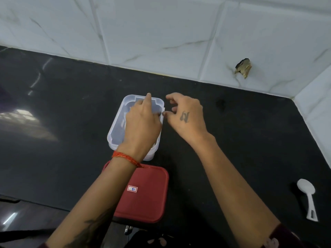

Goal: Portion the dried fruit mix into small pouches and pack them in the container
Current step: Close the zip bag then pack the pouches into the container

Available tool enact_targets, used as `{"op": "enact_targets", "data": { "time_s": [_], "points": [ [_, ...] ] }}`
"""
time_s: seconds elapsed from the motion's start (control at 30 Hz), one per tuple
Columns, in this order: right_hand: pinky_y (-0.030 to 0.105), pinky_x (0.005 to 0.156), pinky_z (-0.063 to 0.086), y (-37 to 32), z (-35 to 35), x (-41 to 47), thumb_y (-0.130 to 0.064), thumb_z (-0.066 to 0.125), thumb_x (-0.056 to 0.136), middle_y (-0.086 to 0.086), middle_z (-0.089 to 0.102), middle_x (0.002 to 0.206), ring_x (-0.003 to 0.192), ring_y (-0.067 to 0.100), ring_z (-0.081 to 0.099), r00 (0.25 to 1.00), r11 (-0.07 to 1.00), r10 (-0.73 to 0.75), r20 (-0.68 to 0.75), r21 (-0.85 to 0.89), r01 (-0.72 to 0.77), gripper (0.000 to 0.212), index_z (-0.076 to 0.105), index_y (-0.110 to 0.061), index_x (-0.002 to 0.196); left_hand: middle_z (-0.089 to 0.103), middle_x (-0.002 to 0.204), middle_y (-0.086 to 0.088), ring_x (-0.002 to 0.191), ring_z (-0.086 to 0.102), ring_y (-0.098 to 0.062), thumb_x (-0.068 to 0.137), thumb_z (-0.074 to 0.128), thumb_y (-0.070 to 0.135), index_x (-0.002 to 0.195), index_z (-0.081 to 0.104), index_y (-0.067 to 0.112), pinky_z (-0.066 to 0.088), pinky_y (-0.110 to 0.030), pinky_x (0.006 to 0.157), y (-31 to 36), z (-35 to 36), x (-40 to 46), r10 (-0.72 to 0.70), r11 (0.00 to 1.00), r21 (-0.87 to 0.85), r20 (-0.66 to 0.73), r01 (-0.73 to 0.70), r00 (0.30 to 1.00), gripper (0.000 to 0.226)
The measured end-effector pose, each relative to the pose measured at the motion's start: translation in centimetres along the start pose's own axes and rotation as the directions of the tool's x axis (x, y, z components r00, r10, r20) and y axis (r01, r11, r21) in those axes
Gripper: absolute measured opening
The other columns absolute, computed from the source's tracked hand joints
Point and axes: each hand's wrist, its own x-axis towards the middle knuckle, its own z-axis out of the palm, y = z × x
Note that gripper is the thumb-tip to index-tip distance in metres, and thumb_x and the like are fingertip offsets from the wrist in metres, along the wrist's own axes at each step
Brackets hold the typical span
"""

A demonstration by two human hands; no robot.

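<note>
A clear plastic container stands on the black counter at the middle. My left hand lies over its open top, palm down, with the index finger stretched to the far rim. What lies under the palm is hidden. My right hand hovers just right of the container's right rim, its fingers curled and apart with nothing visible in them. Pale shapes show faintly through the container's wall, too blurred to name. A red lid with a small white label lies flat in front of the container.
A white plastic spoon lies on the counter at the far right, near the side wall. White marble-look tiles form the back wall, with a chipped hole in them. The black counter extends left, and its front edge is near my body.
</note>
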Motion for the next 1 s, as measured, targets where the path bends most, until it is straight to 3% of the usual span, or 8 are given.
{"op": "enact_targets", "data": {
  "time_s": [0.17, 0.27, 0.37, 0.5, 0.7, 0.83, 1.0],
  "points": [
    [0.034, 0.092, 0.052, 4.3, -2.3, 0.1, -0.016, 0.076, 0.077, 0.004, 0.063, 0.118, 0.103, 0.013, 0.062, 0.984, 0.986, 0.116, -0.132, 0.138, -0.098, 0.052, 0.058, -0.017, 0.126, 0.052, 0.131, -0.016, 0.110, 0.055, -0.027, 0.091, 0.056, 0.013, 0.144, 0.030, 0.003, 0.038, -0.027, 0.080, 3.4, 3.4, -0.1, 0.100, 0.984, -0.144, -0.018, -0.102, 0.995, 0.059],
    [0.020, 0.084, 0.053, 6.9, -2.7, -0.1, -0.012, 0.076, 0.077, 0.002, 0.062, 0.119, 0.098, 0.007, 0.061, 0.968, 0.966, 0.180, -0.173, 0.215, -0.141, 0.052, 0.058, -0.017, 0.126, 0.045, 0.138, -0.017, 0.113, 0.054, -0.029, 0.091, 0.056, 0.014, 0.146, 0.026, 0.004, 0.041, -0.029, 0.086, 4.6, 5.8, -0.1, 0.120, 0.974, -0.197, 0.018, -0.115, 0.993, 0.063],
    [0.004, 0.073, 0.047, 9.4, -2.0, -0.3, -0.008, 0.075, 0.077, 0.001, 0.062, 0.121, 0.094, 0.002, 0.058, 0.954, 0.935, 0.258, -0.155, 0.288, -0.207, 0.052, 0.058, -0.015, 0.126, 0.037, 0.145, -0.015, 0.124, 0.046, -0.029, 0.091, 0.055, 0.014, 0.148, 0.020, 0.007, 0.039, -0.034, 0.098, 5.2, 8.1, -0.1, 0.071, 0.969, -0.242, 0.075, -0.051, 0.995, 0.067],
    [0.001, 0.070, 0.042, 12.1, -0.2, -0.4, -0.014, 0.076, 0.077, 0.003, 0.061, 0.123, 0.100, 0.006, 0.059, 0.917, 0.885, 0.383, -0.111, 0.330, -0.329, 0.053, 0.057, -0.015, 0.127, 0.025, 0.151, -0.015, 0.136, 0.031, -0.026, 0.093, 0.055, 0.017, 0.149, 0.015, 0.007, 0.027, -0.026, 0.105, 4.8, 10.6, 0.2, -0.025, 0.965, -0.256, 0.146, 0.062, 0.989, 0.070],
    [0.027, 0.095, 0.045, 13.7, 2.4, 0.5, -0.030, 0.072, 0.082, 0.006, 0.054, 0.132, 0.114, 0.016, 0.056, 0.863, 0.826, 0.500, 0.075, 0.260, -0.501, 0.064, 0.045, -0.013, 0.137, 0.032, 0.146, -0.022, 0.133, 0.035, -0.035, 0.093, 0.053, 0.020, 0.148, 0.013, 0.004, 0.028, -0.038, 0.108, 3.8, 13.1, 1.2, -0.228, 0.925, -0.217, 0.337, 0.311, 0.914, 0.070],
    [0.031, 0.099, 0.045, 13.6, 3.2, 1.4, -0.027, 0.066, 0.087, 0.006, 0.060, 0.126, 0.114, 0.019, 0.057, 0.808, 0.754, 0.565, 0.169, 0.293, -0.588, 0.056, 0.046, -0.010, 0.136, 0.043, 0.139, -0.019, 0.131, 0.037, -0.033, 0.096, 0.049, 0.022, 0.146, 0.017, 0.000, 0.024, -0.037, 0.108, 3.7, 13.7, 2.1, -0.247, 0.932, -0.150, 0.401, 0.329, 0.882, 0.064],
    [0.040, 0.087, 0.054, 13.3, 3.5, 1.3, -0.018, 0.071, 0.083, 0.003, 0.070, 0.096, 0.093, 0.018, 0.066, 0.751, 0.639, 0.616, 0.237, 0.406, -0.653, 0.031, 0.063, -0.010, 0.111, 0.046, 0.134, -0.019, 0.126, 0.040, -0.034, 0.095, 0.050, 0.019, 0.141, 0.031, 0.004, 0.029, -0.036, 0.103, 3.3, 13.8, 2.2, -0.278, 0.917, -0.154, 0.411, 0.367, 0.868, 0.053]
  ]
}}
